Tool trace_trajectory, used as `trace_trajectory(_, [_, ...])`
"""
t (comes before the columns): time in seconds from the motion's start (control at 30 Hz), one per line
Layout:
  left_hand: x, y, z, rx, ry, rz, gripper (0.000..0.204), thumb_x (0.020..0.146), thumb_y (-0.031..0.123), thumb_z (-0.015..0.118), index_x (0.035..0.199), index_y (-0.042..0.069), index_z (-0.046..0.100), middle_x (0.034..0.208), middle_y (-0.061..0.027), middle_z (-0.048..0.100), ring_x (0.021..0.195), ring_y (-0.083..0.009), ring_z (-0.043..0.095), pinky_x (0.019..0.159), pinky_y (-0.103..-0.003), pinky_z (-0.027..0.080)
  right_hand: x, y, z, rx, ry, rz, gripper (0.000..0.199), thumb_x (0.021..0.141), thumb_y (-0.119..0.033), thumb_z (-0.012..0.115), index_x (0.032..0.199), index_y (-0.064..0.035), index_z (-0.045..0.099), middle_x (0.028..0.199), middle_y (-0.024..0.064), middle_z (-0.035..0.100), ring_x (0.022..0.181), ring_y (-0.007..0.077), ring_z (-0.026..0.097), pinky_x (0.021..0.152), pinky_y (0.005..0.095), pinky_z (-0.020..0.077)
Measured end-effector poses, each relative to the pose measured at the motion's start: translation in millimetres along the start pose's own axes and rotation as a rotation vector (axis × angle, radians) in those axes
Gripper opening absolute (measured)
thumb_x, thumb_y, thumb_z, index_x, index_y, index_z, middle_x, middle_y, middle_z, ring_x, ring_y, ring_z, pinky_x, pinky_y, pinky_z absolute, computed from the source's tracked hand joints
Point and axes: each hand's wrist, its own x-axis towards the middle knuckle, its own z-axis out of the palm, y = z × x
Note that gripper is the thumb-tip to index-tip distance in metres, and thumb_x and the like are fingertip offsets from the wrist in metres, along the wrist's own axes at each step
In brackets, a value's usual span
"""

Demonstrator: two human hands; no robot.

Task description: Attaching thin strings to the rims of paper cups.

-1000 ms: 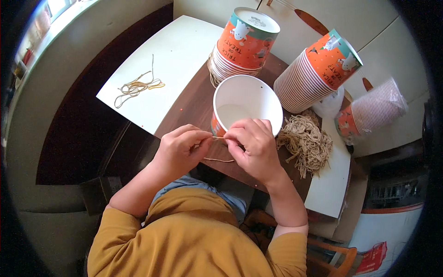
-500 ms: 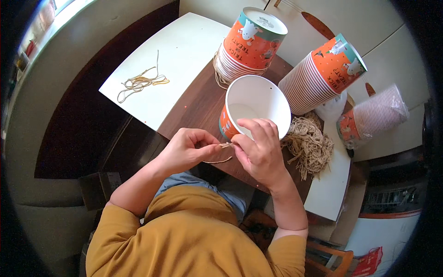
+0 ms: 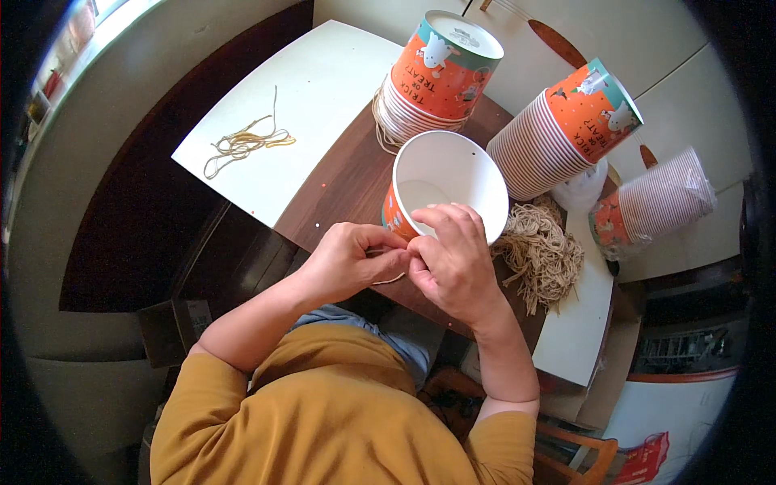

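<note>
My left hand (image 3: pixel 354 260) and my right hand (image 3: pixel 454 265) meet at the near side of an orange paper bucket (image 3: pixel 477 174) with a white inside and small holes near its rim. Both hands are closed in a pinch, fingertips together on a thin beige cord (image 3: pixel 390 280). A short length of it hangs below my left fingers; the pinched part is hidden. My right fingers lie just in front of the bucket's rim. The bucket stands upright on the brown tabletop (image 3: pixel 323 212).
Stacks of upside-down paper buckets, one (image 3: pixel 449 73) behind and another (image 3: pixel 558 133) at right, stand on the table. A tangled heap of cord (image 3: pixel 543 255) lies right of the bucket, and loose cords (image 3: pixel 246 144) lie on the white left part. A plastic-wrapped bucket stack (image 3: pixel 659 198) is farther right.
My left hand has moved right, so its fingertips now touch those of my right hand and cover the cord end that showed between them. The bucket has hardly moved.
</note>
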Motion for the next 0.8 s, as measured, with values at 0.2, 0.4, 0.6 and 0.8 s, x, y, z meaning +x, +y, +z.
trace_trajectory(0.2, [-6.5, -1.8, -13.2, 0.049, 0.053, -0.07, 0.013, 0.082, 0.01, 0.063, 0.081, -0.003, 0.065, 0.07, 0.0022, 0.06, 0.064, -0.0025, 0.051, 0.054, -0.021, 0.042, -3.0, 4.7, -5.1, -0.096, -0.056, -0.002, 0.021, 0.066, -0.01, 0.07, 0.084, -0.006, 0.06, 0.113, 0.0103, 0.055, 0.113, 0.0285, 0.05, 0.099, 0.0466, 0.0387])
trace_trajectory(0.4, [-11.1, -5.9, -19.5, -0.154, -0.005, -0.117, 0.012, 0.081, 0.008, 0.058, 0.083, -0.002, 0.064, 0.071, 0.0037, 0.059, 0.065, -0.002, 0.051, 0.056, -0.019, 0.04, -3.9, 7.0, -6.4, -0.065, -0.06, 0.004, 0.021, 0.066, -0.01, 0.07, 0.084, -0.0064, 0.061, 0.113, 0.0099, 0.055, 0.113, 0.0293, 0.05, 0.098, 0.047, 0.0388])
trace_trajectory(0.6, [-12.1, 9.3, -19.9, -0.156, -0.026, -0.231, 0.02, 0.083, 0.011, 0.053, 0.089, -0.002, 0.067, 0.069, 0.0022, 0.058, 0.062, -0.0041, 0.051, 0.056, -0.02, 0.04, -3.1, 0.2, -8.2, -0.052, -0.043, 0.046, 0.024, 0.066, -0.01, 0.07, 0.088, -0.007, 0.061, 0.116, 0.0105, 0.054, 0.114, 0.03, 0.049, 0.099, 0.0483, 0.0379])
trace_trajectory(0.8, [-13.8, 3.6, -21.9, -0.151, -0.043, -0.224, 0.02, 0.085, 0.012, 0.053, 0.089, 0.0, 0.068, 0.066, 0.002, 0.057, 0.062, -0.0048, 0.052, 0.056, -0.02, 0.042, -5.8, -6.3, -1.4, -0.055, -0.058, 0.037, 0.022, 0.069, -0.013, 0.072, 0.088, -0.0084, 0.061, 0.119, 0.01, 0.054, 0.118, 0.0306, 0.047, 0.107, 0.0529, 0.0314])
